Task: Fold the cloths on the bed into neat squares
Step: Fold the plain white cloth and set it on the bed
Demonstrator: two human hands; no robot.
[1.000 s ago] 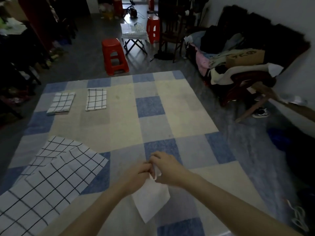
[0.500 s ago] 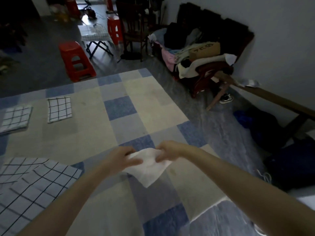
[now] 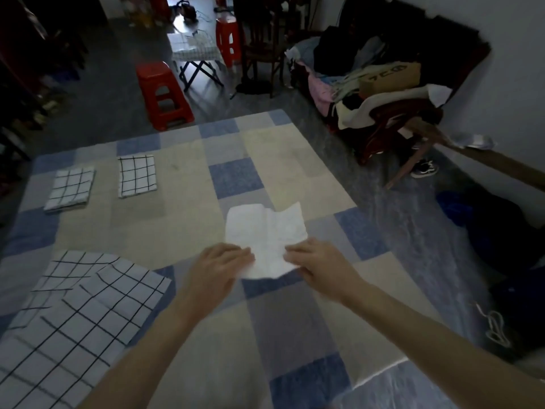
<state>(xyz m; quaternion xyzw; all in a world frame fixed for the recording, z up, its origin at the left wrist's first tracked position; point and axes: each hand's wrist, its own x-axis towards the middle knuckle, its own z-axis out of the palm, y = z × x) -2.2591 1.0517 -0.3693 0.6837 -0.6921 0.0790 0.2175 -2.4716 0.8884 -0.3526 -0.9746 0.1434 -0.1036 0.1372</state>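
Observation:
A small plain white cloth (image 3: 265, 231) lies spread and wrinkled on the checked blue-and-cream bed cover (image 3: 182, 225). My left hand (image 3: 219, 271) pinches its near left corner and my right hand (image 3: 320, 265) pinches its near right corner. The cloth's far edge points away from me. Two folded grid-pattern cloths (image 3: 70, 188) (image 3: 136, 176) lie side by side at the far left. A large unfolded white cloth with black grid lines (image 3: 73, 320) is spread at the near left.
The bed's right edge (image 3: 380, 376) drops to a grey floor. A red stool (image 3: 162, 94) and a small folding table (image 3: 196, 54) stand beyond the far edge. A chair piled with clothes (image 3: 377, 93) sits at the far right.
Both hands moved apart and forward, and the white cloth went from hanging bunched between them to lying spread out on the bed cover. The camera view shifted.

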